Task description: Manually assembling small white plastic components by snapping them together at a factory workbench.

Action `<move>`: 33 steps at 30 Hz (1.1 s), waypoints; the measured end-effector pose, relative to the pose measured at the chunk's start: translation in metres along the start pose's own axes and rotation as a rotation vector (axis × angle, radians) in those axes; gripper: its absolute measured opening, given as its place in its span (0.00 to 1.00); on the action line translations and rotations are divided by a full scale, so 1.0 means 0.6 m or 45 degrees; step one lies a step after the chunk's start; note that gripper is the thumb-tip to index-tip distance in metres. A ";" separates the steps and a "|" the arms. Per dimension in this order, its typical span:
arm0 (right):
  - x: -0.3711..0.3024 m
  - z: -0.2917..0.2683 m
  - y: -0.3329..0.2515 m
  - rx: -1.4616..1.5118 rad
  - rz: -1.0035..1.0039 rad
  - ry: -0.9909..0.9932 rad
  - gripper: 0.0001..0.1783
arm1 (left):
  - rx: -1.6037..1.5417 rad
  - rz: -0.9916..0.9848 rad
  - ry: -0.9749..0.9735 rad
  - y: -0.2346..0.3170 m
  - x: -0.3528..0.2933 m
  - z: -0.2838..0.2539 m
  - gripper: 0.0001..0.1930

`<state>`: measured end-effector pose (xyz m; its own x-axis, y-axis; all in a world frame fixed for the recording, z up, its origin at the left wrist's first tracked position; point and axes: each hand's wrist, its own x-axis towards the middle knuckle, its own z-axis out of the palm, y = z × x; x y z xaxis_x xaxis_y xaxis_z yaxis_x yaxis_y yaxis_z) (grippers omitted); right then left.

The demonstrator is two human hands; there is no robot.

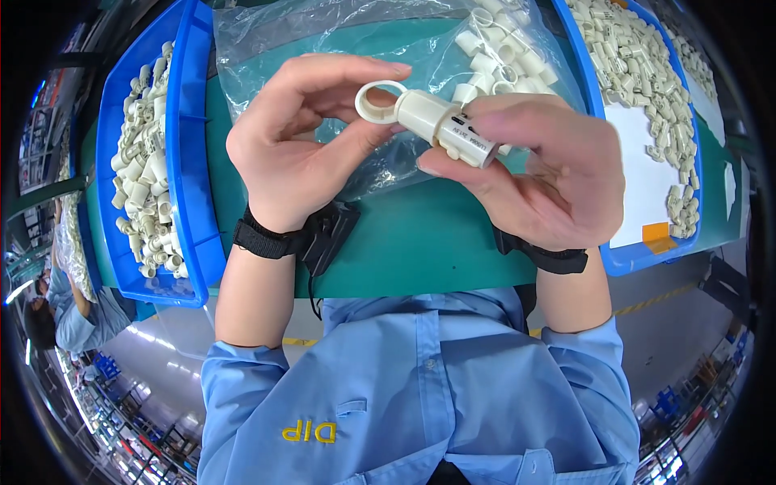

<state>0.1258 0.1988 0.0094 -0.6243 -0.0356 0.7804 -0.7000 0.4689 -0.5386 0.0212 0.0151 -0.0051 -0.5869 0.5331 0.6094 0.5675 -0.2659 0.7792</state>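
Green table (pixel 420 242) is filling mid-frame, with a blue bin (pixel 190 162) of small white parts sitting at the left and another blue tray (pixel 638 255) at the right. A clear plastic bag (pixel 323 32) is lying up top. The left hand (pixel 295 141) is pinching the ring end of a white cylindrical part (pixel 428 120) at upper centre, fingers loosely curled, while the right hand (pixel 558 166) is gripping its body.
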 end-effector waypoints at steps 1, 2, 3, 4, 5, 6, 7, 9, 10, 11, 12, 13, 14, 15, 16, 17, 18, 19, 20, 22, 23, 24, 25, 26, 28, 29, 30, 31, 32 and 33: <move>-0.001 0.001 -0.001 -0.002 0.001 0.001 0.24 | 0.025 0.013 0.017 0.001 0.001 0.001 0.20; 0.000 0.004 0.000 -0.040 -0.083 0.030 0.24 | 0.024 0.012 0.016 0.000 0.001 0.002 0.20; 0.001 0.007 0.001 -0.078 -0.168 0.059 0.24 | 0.010 0.012 0.009 -0.001 0.000 0.004 0.20; 0.002 0.008 0.000 -0.117 -0.252 0.087 0.25 | -0.004 0.012 0.003 -0.001 0.000 0.005 0.20; 0.002 0.008 -0.002 -0.118 -0.251 0.087 0.25 | -0.018 0.012 -0.002 -0.002 0.000 0.005 0.20; 0.001 0.007 -0.004 -0.124 -0.224 0.062 0.24 | -0.019 0.011 -0.003 -0.002 0.000 0.005 0.20; 0.001 0.007 -0.007 -0.130 -0.196 0.037 0.24 | 0.010 0.047 -0.002 -0.003 0.000 0.005 0.20; -0.001 0.009 -0.007 -0.137 -0.167 0.012 0.24 | 0.067 0.119 0.000 -0.003 0.000 0.006 0.20; -0.002 0.013 -0.003 -0.143 -0.195 0.039 0.24 | 0.066 0.118 0.000 -0.003 -0.001 0.006 0.20; -0.002 0.016 0.002 -0.149 -0.225 0.066 0.24 | 0.089 0.125 0.005 -0.003 -0.001 0.006 0.19; -0.002 0.017 0.004 -0.156 -0.254 0.094 0.23 | 0.112 0.131 0.011 -0.003 -0.001 0.007 0.19; -0.003 0.017 0.004 -0.157 -0.254 0.093 0.23 | 0.135 0.138 0.016 -0.003 -0.001 0.007 0.19; -0.003 0.018 0.004 -0.185 -0.263 0.090 0.23 | 0.134 0.138 0.016 -0.004 -0.001 0.008 0.19; -0.004 0.018 0.005 -0.212 -0.273 0.088 0.23 | 0.136 0.146 0.030 -0.005 -0.001 0.009 0.19; -0.004 0.018 0.005 -0.239 -0.283 0.085 0.23 | 0.140 0.154 0.044 -0.005 -0.001 0.010 0.19; -0.004 0.019 0.005 -0.239 -0.282 0.086 0.23 | 0.143 0.162 0.057 -0.005 -0.002 0.010 0.19; -0.003 0.021 0.006 -0.245 -0.294 0.103 0.23 | 0.143 0.162 0.057 -0.005 -0.002 0.010 0.19; -0.002 0.024 0.006 -0.251 -0.307 0.120 0.23 | 0.156 0.165 0.060 -0.005 -0.003 0.010 0.19; -0.002 0.025 0.006 -0.257 -0.319 0.137 0.22 | 0.169 0.168 0.064 -0.004 -0.004 0.010 0.19; -0.002 0.026 0.005 -0.293 -0.311 0.145 0.22 | 0.179 0.171 0.066 -0.005 -0.004 0.011 0.19; -0.003 0.026 0.004 -0.327 -0.304 0.153 0.22 | 0.209 0.179 0.069 -0.006 -0.004 0.012 0.19; -0.004 0.027 0.002 -0.361 -0.296 0.160 0.22 | 0.238 0.187 0.071 -0.006 -0.004 0.012 0.19; -0.005 0.027 -0.001 -0.363 -0.294 0.161 0.22 | 0.268 0.195 0.074 -0.007 -0.004 0.013 0.19; -0.006 0.028 -0.005 -0.375 -0.229 0.152 0.21 | 0.267 0.195 0.071 -0.007 -0.005 0.013 0.19; -0.008 0.030 -0.012 -0.401 -0.099 0.136 0.20 | 0.280 0.198 0.059 -0.007 -0.006 0.012 0.19; -0.007 0.031 -0.012 -0.404 -0.096 0.139 0.20 | 0.287 0.200 0.052 -0.007 -0.006 0.012 0.19; -0.006 0.032 -0.012 -0.386 -0.073 0.151 0.19 | 0.285 0.200 0.047 -0.007 -0.007 0.011 0.19; -0.004 0.033 -0.014 -0.368 -0.049 0.164 0.19 | 0.283 0.202 0.037 -0.007 -0.007 0.010 0.19; -0.003 0.033 -0.015 -0.351 -0.025 0.177 0.18 | 0.282 0.204 0.027 -0.006 -0.008 0.009 0.19; -0.003 0.033 -0.016 -0.354 -0.022 0.182 0.18 | 0.280 0.206 0.016 -0.005 -0.008 0.009 0.19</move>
<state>0.1269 0.1765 0.0069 -0.5442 0.0697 0.8361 -0.5760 0.6935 -0.4327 0.0256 0.0176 -0.0112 -0.4846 0.4873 0.7265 0.7657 -0.1652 0.6216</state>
